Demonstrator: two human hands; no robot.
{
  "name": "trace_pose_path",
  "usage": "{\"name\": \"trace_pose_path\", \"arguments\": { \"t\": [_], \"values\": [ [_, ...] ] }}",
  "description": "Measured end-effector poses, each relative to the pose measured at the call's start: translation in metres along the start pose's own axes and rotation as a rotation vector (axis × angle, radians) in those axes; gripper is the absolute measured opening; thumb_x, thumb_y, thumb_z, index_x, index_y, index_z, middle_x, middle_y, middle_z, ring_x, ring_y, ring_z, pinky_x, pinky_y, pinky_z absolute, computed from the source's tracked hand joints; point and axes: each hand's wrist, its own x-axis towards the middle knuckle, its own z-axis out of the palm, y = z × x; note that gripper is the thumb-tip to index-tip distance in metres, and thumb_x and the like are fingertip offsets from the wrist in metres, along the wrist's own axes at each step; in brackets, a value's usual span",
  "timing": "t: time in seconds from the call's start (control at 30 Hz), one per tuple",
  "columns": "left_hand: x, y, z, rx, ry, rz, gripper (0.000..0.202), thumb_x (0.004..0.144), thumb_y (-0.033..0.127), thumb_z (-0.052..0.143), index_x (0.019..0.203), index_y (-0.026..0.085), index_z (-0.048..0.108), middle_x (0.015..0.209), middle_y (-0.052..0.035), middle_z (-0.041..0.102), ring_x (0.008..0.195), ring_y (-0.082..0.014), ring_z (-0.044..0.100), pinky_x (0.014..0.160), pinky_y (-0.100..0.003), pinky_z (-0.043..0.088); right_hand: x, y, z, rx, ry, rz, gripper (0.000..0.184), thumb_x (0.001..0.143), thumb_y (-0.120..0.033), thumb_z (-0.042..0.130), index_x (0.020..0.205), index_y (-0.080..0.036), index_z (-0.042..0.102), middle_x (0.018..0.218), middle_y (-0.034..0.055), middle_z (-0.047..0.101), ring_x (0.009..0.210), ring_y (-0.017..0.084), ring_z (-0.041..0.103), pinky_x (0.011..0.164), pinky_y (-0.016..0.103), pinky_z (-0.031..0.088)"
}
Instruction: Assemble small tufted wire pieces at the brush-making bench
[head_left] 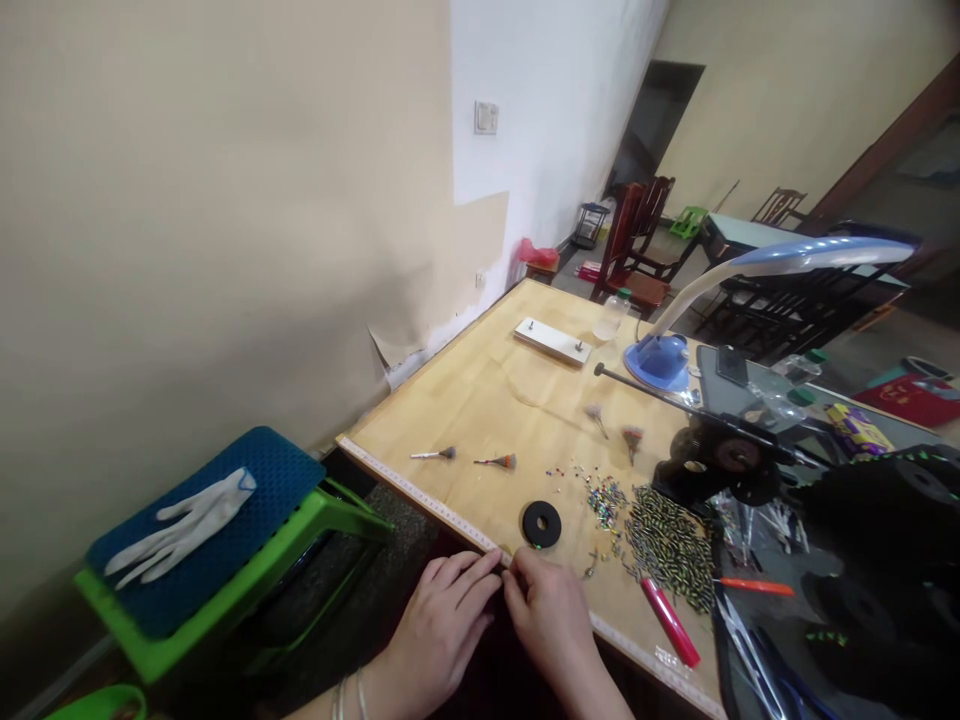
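Observation:
At the table's near edge, my left hand (456,612) lies with fingers stretched out over a ruler strip (442,510) fixed along the edge. Right beside it, the fingers of my right hand (551,610) are curled into a pinch; whatever lies between the fingertips is hidden. The two hands meet at the fingertips. Just beyond them rests a black ring-shaped disc (541,524). Farther off lie two small brush-like pieces, one with a white handle (431,455), the other with an orange band (510,461).
A pile of small dark-yellow metallic pieces (670,545) and scattered coloured beads (606,500) lie at right, near a red tube (670,622). Beyond are a black machine (739,455), a blue lamp (657,362) and a white bar (553,341). A white glove (191,525) lies on a stool at left.

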Motion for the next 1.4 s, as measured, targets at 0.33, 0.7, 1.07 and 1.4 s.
{"name": "trace_pose_path", "arguments": {
  "t": [0.33, 0.7, 1.07, 1.4],
  "values": [
    [0.005, 0.015, 0.005, 0.242, -0.058, -0.006, 0.054, 0.082, 0.006, 0.053, 0.135, 0.011, 0.048, 0.138, -0.0116, 0.056, 0.098, -0.0250, 0.058, 0.086, -0.040, 0.042, -0.016, 0.021, -0.014, 0.064, 0.065, -0.017, 0.015, 0.094, -0.025, 0.046, 0.086, -0.023, 0.059, 0.068, 0.0006, 0.068, 0.060, 0.019, 0.065, 0.054, 0.025, 0.036],
    [0.010, 0.031, 0.013, 0.433, -0.101, -0.022, 0.051, 0.083, 0.012, 0.056, 0.134, 0.006, 0.053, 0.135, -0.0191, 0.057, 0.078, -0.0237, 0.060, 0.075, -0.042, 0.042, -0.046, 0.052, -0.044, -0.021, 0.037, -0.047, 0.015, 0.090, -0.018, 0.051, 0.076, -0.021, 0.057, 0.072, 0.0023, 0.062, 0.072, 0.020, 0.056, 0.062, 0.028, 0.035],
    [0.012, 0.036, 0.015, 0.478, -0.111, -0.031, 0.047, 0.084, 0.014, 0.055, 0.130, 0.007, 0.057, 0.130, -0.0214, 0.060, 0.074, -0.0248, 0.060, 0.073, -0.042, 0.042, -0.050, 0.062, -0.052, -0.135, 0.114, -0.144, 0.018, 0.084, -0.009, 0.051, 0.071, -0.020, 0.051, 0.078, 0.0032, 0.057, 0.079, 0.022, 0.048, 0.072, 0.033, 0.037],
    [0.013, 0.035, 0.014, 0.494, -0.109, 0.003, 0.046, 0.085, 0.017, 0.057, 0.129, 0.004, 0.058, 0.129, -0.0239, 0.060, 0.072, -0.0244, 0.060, 0.071, -0.042, 0.041, -0.056, 0.069, -0.055, -0.089, 0.113, -0.117, 0.015, 0.083, -0.006, 0.053, 0.078, -0.020, 0.056, 0.095, 0.0069, 0.060, 0.091, 0.025, 0.049, 0.080, 0.038, 0.041]
  ]
}}
